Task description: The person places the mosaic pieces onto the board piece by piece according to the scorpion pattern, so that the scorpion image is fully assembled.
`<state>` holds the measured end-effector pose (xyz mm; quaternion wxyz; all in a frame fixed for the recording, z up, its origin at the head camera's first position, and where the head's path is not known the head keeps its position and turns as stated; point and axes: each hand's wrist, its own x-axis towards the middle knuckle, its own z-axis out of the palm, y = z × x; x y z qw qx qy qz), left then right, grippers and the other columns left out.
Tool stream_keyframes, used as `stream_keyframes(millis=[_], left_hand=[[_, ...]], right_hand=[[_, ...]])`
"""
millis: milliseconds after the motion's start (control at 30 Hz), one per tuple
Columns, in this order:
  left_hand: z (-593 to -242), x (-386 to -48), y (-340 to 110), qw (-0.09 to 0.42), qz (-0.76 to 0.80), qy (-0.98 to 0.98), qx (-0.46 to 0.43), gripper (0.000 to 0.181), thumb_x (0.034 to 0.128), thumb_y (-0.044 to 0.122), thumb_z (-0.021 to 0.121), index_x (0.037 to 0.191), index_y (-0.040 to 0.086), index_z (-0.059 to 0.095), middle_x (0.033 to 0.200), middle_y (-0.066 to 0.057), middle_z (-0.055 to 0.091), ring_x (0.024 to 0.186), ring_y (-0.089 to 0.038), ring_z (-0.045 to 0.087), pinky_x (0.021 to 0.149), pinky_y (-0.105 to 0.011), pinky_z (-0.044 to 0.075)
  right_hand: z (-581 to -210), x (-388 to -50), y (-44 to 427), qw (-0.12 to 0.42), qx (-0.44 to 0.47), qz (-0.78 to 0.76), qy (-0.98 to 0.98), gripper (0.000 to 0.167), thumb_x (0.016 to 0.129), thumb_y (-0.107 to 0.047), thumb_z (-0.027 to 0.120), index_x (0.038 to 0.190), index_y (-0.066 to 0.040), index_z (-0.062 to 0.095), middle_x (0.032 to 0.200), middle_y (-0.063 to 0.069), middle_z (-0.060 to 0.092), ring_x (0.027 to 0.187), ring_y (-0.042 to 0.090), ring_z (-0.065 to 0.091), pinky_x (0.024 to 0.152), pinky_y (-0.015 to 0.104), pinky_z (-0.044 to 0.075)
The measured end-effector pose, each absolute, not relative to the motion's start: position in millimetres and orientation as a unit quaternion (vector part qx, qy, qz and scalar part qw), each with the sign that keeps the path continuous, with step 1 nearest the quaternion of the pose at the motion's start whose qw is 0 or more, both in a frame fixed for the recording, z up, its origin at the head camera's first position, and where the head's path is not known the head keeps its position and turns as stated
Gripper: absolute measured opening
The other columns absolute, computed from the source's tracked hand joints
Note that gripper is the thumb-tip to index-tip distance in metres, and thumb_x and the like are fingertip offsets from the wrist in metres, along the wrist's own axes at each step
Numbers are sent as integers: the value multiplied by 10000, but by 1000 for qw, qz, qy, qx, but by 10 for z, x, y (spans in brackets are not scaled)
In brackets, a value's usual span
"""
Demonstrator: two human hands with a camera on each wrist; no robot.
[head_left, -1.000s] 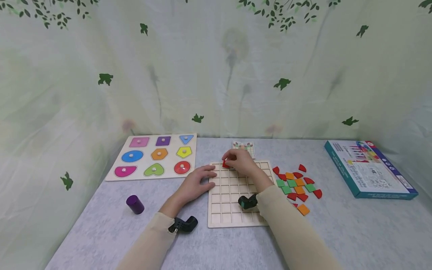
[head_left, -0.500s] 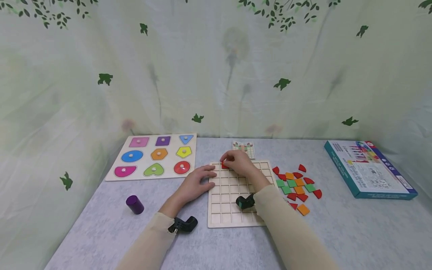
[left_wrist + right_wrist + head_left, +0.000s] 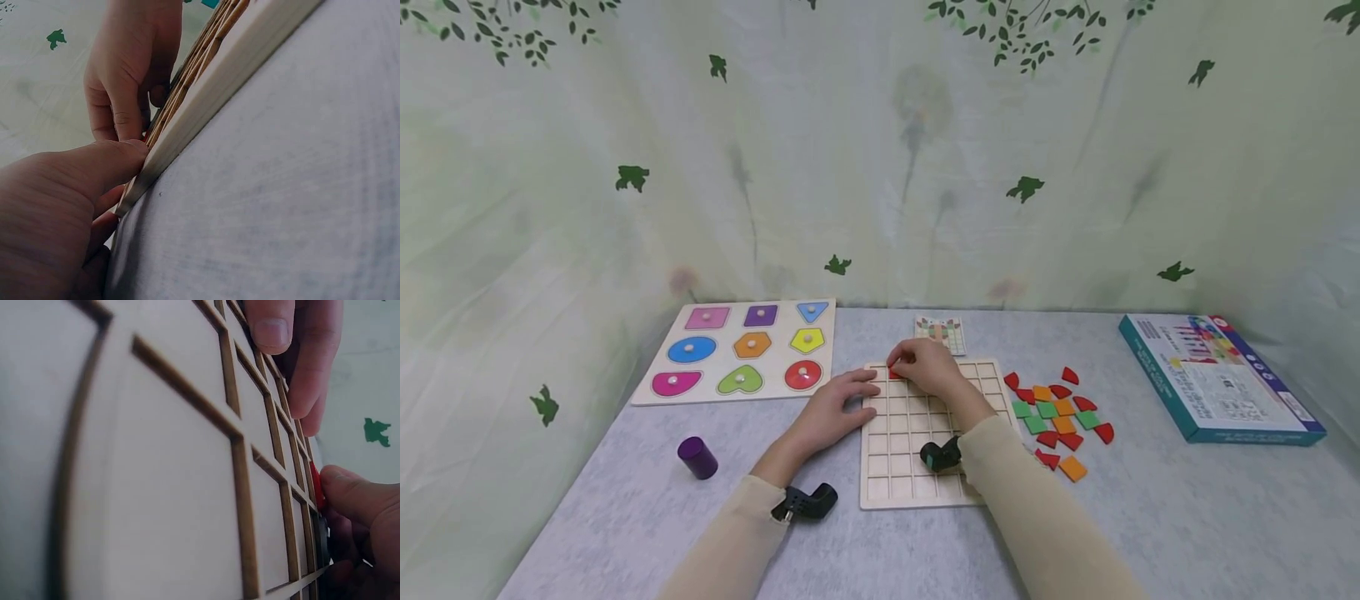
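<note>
My right hand (image 3: 931, 368) pinches a small red piece (image 3: 894, 373) at the top row of a pale wooden grid board (image 3: 898, 468), near its far left corner. Fingers hide most of the piece, so its shape cannot be made out. In the right wrist view, my right thumb (image 3: 344, 487) touches the red piece (image 3: 317, 485) low on the grid. Along the board's left edge rests my left hand (image 3: 829, 412), fingers loosely extended. The left wrist view has the left thumb (image 3: 115, 159) against the board's side (image 3: 187, 115).
Red, orange (image 3: 1073, 468) and green flat pieces lie scattered right of the board. A small pattern card (image 3: 953, 335) sits behind it. Left stand a knobbed shape puzzle (image 3: 775, 367) and a purple cylinder (image 3: 697, 457). A flat box (image 3: 1225, 375) lies far right.
My right hand has shifted slightly left along the top row with the red piece. The left hand has kept its place at the board's edge.
</note>
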<state>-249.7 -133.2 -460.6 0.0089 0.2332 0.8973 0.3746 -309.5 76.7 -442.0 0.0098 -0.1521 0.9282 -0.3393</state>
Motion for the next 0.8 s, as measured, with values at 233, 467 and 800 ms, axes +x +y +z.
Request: stream_keyframes(millis=[233,467,800], left_hand=[[-4592,-2495,-1329,12,382,895,230,327,911,175,721,1230,108,700,1489,-45,539,1451,-284,427,1183,-491,348],[-4571,-2475,-1328,20,387,895,221,328,914,171,719,1237,118,697,1504,-33,525,1465,-272,408,1191,-489,337],[-4576,-2480,-1321,21,391,894,216,330,916,179,717,1242,127,696,1508,-21,521,1463,-265,410,1189,-492,340]], right_hand=[[-4426,-3099,760,9,-148,-341,928,59,950,-215,683,942,-216,742,877,-22,692,801,141,590,810,339,487],[-4385,-3057,797,23,-157,-355,921,99,974,-187,642,983,-190,740,991,8,719,930,175,631,915,389,507],[-4242,-2933,937,60,-171,-393,901,145,989,-214,626,1087,-167,722,1079,9,715,981,162,645,890,369,526]])
